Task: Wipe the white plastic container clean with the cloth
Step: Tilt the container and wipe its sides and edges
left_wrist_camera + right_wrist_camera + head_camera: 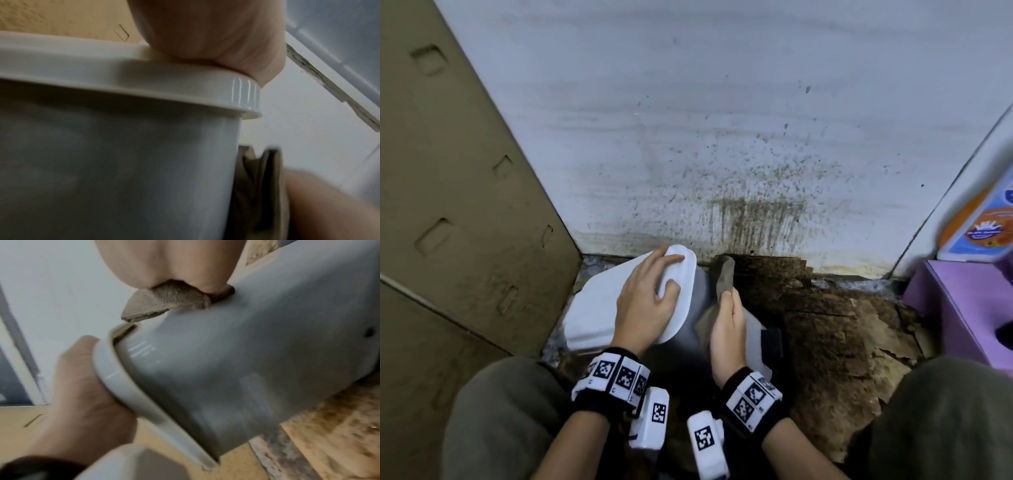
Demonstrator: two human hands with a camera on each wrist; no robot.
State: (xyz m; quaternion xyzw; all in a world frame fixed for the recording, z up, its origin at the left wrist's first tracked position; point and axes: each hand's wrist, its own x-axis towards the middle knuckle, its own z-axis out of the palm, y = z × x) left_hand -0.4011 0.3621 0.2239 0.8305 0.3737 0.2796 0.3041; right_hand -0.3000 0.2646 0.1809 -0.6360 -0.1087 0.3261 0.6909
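The white plastic container (688,332) lies tilted on the floor, its white lid (599,305) facing up and left. My left hand (647,301) lies spread on the lid, fingers reaching its far edge. My right hand (727,329) pinches a brownish cloth (724,274) and presses it against the container's side wall. In the left wrist view, my left hand (205,32) rests on the lid's rim (144,84), with the cloth (257,178) beside the wall. In the right wrist view, my right hand (160,264) holds the bunched cloth (164,301) on the container (246,361).
A stained white wall (722,137) stands close behind. A cardboard panel (465,205) closes off the left. A purple box (962,301) sits at the right. Worn brown boards (842,325) cover the floor to the right of the container. My knees frame the bottom corners.
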